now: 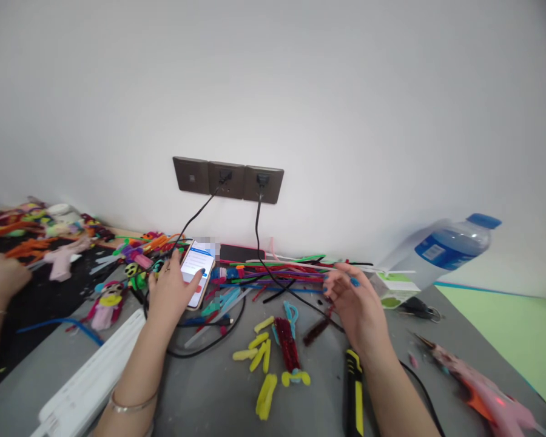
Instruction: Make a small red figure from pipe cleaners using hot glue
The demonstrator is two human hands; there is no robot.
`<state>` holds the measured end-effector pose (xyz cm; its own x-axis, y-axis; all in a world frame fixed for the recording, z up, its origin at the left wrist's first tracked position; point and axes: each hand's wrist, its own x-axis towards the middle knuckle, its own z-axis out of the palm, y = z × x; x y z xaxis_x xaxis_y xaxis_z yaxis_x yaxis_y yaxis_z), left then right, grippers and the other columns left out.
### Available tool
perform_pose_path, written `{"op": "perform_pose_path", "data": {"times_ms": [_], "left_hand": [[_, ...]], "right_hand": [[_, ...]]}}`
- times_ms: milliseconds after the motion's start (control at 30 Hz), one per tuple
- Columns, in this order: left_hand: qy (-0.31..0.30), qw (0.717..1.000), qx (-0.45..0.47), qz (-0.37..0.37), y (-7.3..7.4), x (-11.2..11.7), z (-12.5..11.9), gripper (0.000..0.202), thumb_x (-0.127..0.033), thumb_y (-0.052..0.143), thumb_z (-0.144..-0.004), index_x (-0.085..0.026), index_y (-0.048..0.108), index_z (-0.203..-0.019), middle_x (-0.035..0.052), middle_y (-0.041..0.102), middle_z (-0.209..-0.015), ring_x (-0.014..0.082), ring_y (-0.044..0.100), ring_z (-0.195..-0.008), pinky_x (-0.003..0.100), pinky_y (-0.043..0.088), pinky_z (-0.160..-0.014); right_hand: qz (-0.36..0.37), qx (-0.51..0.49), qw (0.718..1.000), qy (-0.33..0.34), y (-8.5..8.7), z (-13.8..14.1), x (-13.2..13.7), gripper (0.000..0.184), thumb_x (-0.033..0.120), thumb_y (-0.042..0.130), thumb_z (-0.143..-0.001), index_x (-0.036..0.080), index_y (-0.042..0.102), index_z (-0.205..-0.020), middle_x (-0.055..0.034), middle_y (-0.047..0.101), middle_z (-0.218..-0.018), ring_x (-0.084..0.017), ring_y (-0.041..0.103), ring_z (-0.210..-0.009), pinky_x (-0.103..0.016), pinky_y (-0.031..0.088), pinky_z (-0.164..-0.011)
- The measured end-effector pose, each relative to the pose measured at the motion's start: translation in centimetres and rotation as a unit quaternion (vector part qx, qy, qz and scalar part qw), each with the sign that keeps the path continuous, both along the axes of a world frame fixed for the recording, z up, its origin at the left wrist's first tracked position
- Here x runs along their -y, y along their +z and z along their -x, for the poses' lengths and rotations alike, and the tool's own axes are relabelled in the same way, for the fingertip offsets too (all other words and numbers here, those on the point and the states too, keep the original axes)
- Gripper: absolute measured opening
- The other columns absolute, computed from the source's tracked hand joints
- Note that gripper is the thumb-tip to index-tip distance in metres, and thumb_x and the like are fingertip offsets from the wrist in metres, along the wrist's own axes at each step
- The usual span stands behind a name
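Observation:
A phone with a lit screen lies near the wall, and my left hand grips its left edge with the thumb over the screen. My right hand hovers palm turned inward, its fingers loosely curled and apart, with nothing visible in them. Below it lies a short dark-red fuzzy stick. Between my hands rests a dark-red pipe-cleaner figure with light-blue loops and a yellow end. Several short yellow pipe-cleaner pieces are scattered to its left.
A pink glue gun, a black-and-yellow utility knife and a water bottle are at right. Black cords run from the wall sockets. A white power strip lies at left, near another person's hand and pipe-cleaner dolls.

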<state>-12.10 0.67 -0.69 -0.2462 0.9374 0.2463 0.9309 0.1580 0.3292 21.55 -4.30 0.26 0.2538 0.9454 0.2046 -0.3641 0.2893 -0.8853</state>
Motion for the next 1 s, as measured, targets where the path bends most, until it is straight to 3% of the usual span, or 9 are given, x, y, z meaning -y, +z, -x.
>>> {"op": "perform_pose_path", "data": {"times_ms": [133,300,500,633,1000], "left_hand": [[0.008,0.998,0.06,-0.032,0.5,-0.1,0.6,0.066,-0.041,0.044,-0.089,-0.01,0.034,-0.147,0.0171,0.056,-0.142,0.0376,0.051,-0.13,0.062,0.026,-0.113],[0.002,0.997,0.076,-0.023,0.6,0.3,1.6,0.05,-0.035,0.042,-0.089,-0.015,0.054,-0.133,0.0131,0.067,-0.128,0.0335,0.063,-0.116,0.056,0.034,-0.11],[-0.031,0.993,0.09,-0.074,0.5,0.7,1.7,0.044,-0.024,0.038,-0.086,-0.016,0.063,-0.122,0.0103,0.073,-0.115,0.0276,0.07,-0.1,0.042,0.049,-0.097],[-0.033,0.986,0.126,-0.107,0.7,0.9,1.8,0.046,-0.02,0.036,-0.085,-0.018,0.062,-0.123,0.0082,0.075,-0.109,0.0257,0.072,-0.094,0.037,0.054,-0.086],[-0.022,0.975,0.181,-0.13,1.5,1.2,1.7,0.043,-0.023,0.039,-0.085,-0.015,0.063,-0.12,0.0091,0.076,-0.101,0.0247,0.073,-0.091,0.036,0.055,-0.083]], "right_hand": [[-0.001,-0.005,1.0,-0.002,0.0,-0.1,0.0,0.021,0.034,0.064,-0.08,0.026,0.067,-0.099,-0.0012,0.064,-0.079,-0.014,0.057,-0.071,-0.025,0.049,-0.064],[0.0,-0.002,1.0,-0.006,0.0,0.0,-0.1,0.021,0.035,0.064,-0.08,0.026,0.067,-0.098,-0.0015,0.064,-0.079,-0.015,0.057,-0.071,-0.025,0.049,-0.063],[-0.001,0.004,1.0,-0.006,0.1,0.0,0.0,0.021,0.035,0.063,-0.08,0.026,0.067,-0.098,-0.002,0.063,-0.079,-0.016,0.057,-0.071,-0.027,0.049,-0.063],[-0.003,0.009,1.0,-0.008,0.1,0.0,0.0,0.021,0.034,0.063,-0.079,0.026,0.067,-0.098,-0.002,0.063,-0.078,-0.016,0.056,-0.069,-0.028,0.048,-0.062],[-0.007,0.002,1.0,-0.005,0.1,-0.1,-0.1,0.022,0.036,0.064,-0.079,0.026,0.067,-0.098,-0.0017,0.064,-0.079,-0.015,0.057,-0.068,-0.028,0.049,-0.063]]}}
